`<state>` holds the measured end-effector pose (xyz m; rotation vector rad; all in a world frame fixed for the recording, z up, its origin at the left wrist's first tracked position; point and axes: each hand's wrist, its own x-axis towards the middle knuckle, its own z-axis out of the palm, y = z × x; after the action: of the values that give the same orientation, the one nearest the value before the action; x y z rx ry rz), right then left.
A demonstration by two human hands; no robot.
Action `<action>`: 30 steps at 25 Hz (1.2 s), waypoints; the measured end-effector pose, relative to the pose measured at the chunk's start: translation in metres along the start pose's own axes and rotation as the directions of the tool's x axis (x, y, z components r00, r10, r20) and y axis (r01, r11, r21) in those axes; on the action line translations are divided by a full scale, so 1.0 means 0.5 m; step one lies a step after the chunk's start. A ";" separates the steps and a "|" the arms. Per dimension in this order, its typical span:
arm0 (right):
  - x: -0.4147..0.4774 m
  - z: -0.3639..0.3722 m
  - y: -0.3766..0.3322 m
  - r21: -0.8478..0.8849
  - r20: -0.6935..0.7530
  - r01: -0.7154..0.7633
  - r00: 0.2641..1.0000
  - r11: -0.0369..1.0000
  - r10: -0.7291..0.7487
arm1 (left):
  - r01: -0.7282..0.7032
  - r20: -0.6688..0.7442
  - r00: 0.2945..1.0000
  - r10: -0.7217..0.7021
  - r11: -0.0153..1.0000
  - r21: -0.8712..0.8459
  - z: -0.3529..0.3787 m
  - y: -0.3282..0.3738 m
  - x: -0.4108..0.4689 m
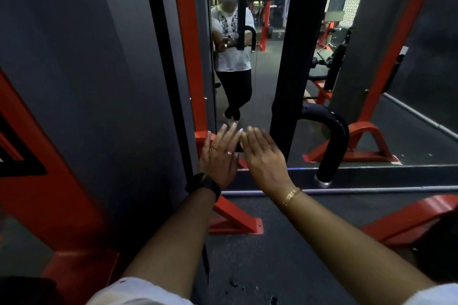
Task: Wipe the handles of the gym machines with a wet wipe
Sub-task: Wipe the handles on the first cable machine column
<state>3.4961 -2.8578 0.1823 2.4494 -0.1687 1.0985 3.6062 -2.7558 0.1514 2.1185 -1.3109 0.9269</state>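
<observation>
My left hand (219, 156) and my right hand (265, 156) are stretched out side by side in the centre of the head view, backs up, fingers straight. Neither holds anything, and no wet wipe shows. A black curved padded handle (333, 141) with a metal end cap hangs from a black vertical bar (292, 62) just right of my right hand, not touched by it. My left wrist carries a black watch and my right wrist a gold bracelet.
A wall mirror (260, 96) straight ahead reflects a person and the gym behind. Red machine frame posts (189, 44) and red floor feet (238, 220) stand left and right. A grey panel (99, 82) fills the left. Dark rubber floor lies below.
</observation>
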 end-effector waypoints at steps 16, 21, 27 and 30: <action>0.035 -0.053 -0.031 -0.397 0.288 -0.019 0.947 0.917 0.144 | 0.138 0.153 0.974 -0.166 0.974 0.178 0.010 -0.009 -0.024; -0.049 -0.059 -0.044 -0.286 0.286 -0.044 0.949 0.957 0.129 | 0.130 0.158 0.973 -0.167 0.966 0.222 0.017 -0.012 -0.022; 0.072 -0.078 -0.036 -0.283 0.230 -0.179 0.941 0.942 0.248 | 0.128 0.182 0.967 -0.179 0.957 0.261 0.014 -0.009 -0.016; 0.020 -0.036 -0.045 -0.305 0.330 -0.106 0.921 0.946 0.210 | 0.142 0.161 0.970 -0.182 0.962 0.233 0.013 -0.008 -0.014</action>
<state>3.4971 -2.8288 0.1923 2.3795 -0.6074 0.6214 3.6093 -2.7544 0.1416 2.4915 -1.1391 0.8607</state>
